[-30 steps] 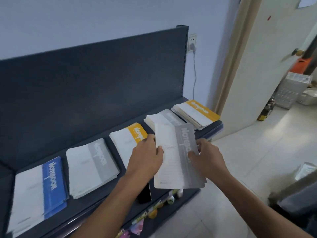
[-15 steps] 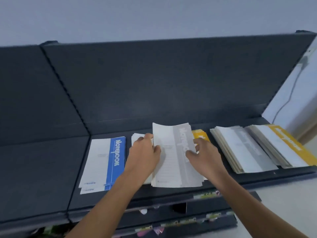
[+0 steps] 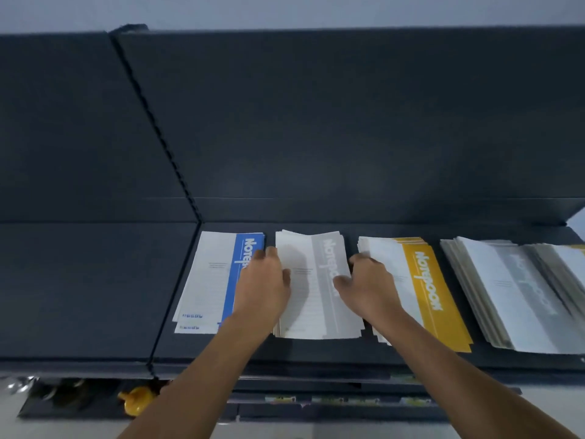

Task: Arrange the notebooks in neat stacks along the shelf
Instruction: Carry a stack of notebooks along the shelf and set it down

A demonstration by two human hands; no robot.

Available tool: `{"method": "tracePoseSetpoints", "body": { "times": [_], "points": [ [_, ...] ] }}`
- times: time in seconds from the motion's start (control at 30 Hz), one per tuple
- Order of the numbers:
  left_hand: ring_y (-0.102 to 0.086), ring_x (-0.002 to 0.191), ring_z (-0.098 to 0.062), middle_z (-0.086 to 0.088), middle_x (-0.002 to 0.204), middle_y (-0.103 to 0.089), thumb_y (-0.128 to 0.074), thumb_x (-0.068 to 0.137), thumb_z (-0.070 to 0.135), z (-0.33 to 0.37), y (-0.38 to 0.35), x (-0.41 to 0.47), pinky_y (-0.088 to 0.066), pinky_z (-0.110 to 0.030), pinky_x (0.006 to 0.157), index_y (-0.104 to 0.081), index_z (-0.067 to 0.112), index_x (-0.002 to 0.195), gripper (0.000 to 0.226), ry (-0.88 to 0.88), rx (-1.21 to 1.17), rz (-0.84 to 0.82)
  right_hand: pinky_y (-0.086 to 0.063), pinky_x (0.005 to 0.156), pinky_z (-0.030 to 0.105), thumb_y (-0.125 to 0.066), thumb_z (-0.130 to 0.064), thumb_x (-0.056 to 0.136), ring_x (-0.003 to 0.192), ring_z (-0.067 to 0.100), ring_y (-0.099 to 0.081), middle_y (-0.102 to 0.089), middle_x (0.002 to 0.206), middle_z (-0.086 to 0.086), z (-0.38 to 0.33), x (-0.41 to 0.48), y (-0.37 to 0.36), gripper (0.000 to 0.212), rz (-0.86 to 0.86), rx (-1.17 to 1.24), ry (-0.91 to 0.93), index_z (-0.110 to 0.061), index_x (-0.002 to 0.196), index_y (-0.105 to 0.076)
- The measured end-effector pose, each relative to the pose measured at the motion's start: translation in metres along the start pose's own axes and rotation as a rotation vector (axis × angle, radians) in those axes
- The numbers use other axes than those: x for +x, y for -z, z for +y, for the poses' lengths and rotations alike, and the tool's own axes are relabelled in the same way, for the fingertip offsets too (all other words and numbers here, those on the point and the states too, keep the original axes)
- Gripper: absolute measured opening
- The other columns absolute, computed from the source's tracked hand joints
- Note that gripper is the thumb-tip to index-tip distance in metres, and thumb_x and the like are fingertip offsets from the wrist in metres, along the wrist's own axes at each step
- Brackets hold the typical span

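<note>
1. Left of the left-hand fingers: one blue-banded white paper notebook stack (image 3: 218,280) lies flat, just beside them. Its lower notebooks are stepped out at the near end. The left hand (image 3: 262,286) overlaps the blue band.

2. Between the fingers of both hands: one grey-banded white paper notebook stack (image 3: 311,299) rests on the dark grey metal shelf (image 3: 316,353).
   - Left hand: fingers (image 3: 269,253) curled down the left long edge, thumb laid on the top cover.
   - Right hand (image 3: 368,286): fingers (image 3: 359,259) curled against the right long edge, thumb on the grey band.
   - Both hands thus grip this stack from opposite sides.
   - Judged purpose: opposed pressure on the two long edges squares the notebooks and centres the stack between its neighbours. The far corners look slightly splayed.

3. Right of the right-hand fingers: one yellow-banded white paper notebook stack (image 3: 424,289), just beside them. The right wrist crosses its left margin.

4. Well apart from the fingers, further right: one fanned grey-banded paper notebook stack (image 3: 506,296). Its notebooks are slid sideways, so it probably needs squaring next.

5. Count:
   - Hands: two.
   - Stacks plainly visible: four (one blue, two grey, one yellow).
   - A yellow strip at the right frame edge may be a fifth stack; this cannot be told.
   - Notebooks per stack: cannot be counted.
</note>
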State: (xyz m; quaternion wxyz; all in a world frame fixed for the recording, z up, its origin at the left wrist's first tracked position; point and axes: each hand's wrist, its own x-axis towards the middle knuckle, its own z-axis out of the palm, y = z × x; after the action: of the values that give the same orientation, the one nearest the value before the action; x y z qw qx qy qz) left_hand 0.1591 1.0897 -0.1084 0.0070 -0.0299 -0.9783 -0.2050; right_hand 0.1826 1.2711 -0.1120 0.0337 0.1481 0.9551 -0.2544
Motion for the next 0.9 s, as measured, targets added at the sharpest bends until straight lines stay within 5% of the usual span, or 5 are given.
{"method": "tracePoseSetpoints", "body": {
  "times": [0.27, 0.6, 0.9],
  "points": [
    [-0.06, 0.085, -0.025, -0.005, 0.105, -0.057, -0.055, 0.1, 0.035, -0.006, -0.009, -0.003, -0.045, -0.033, 0.064, -0.051, 0.015, 0.124, 0.031, 0.044, 0.023, -0.007, -0.04, 0.067, 0.026, -0.057, -0.027, 0.098, 0.076, 0.017, -0.049, -0.055, 0.114, 0.009, -0.001, -0.004, -0.008, 0.017, 0.043, -0.136, 0.069, -0.011, 0.102, -0.055],
    [-0.065, 0.089, -0.03, -0.005, 0.104, -0.064, -0.051, 0.1, 0.043, -0.036, 0.021, 0.0, -0.054, -0.042, 0.074, -0.055, 0.015, 0.128, 0.039, 0.091, -0.026, 0.079, -0.047, 0.093, 0.032, -0.06, -0.027, 0.095, 0.117, 0.025, -0.052, -0.058, 0.124, 0.008, -0.025, 0.004, 0.001, 0.036, 0.156, -0.081, 0.216, -0.008, 0.125, -0.061],
    [-0.062, 0.089, -0.027, -0.007, 0.112, -0.063, -0.055, 0.099, 0.037, -0.126, 0.059, 0.007, -0.051, -0.037, 0.072, -0.059, 0.014, 0.122, 0.033, 0.204, -0.01, 0.111, -0.047, 0.077, 0.027, -0.061, -0.03, 0.091, 0.092, 0.012, -0.063, -0.068, 0.107, -0.006, -0.117, -0.006, -0.037, 0.026, -0.09, 0.221, 0.215, -0.021, 0.116, -0.063]
  ]
}}
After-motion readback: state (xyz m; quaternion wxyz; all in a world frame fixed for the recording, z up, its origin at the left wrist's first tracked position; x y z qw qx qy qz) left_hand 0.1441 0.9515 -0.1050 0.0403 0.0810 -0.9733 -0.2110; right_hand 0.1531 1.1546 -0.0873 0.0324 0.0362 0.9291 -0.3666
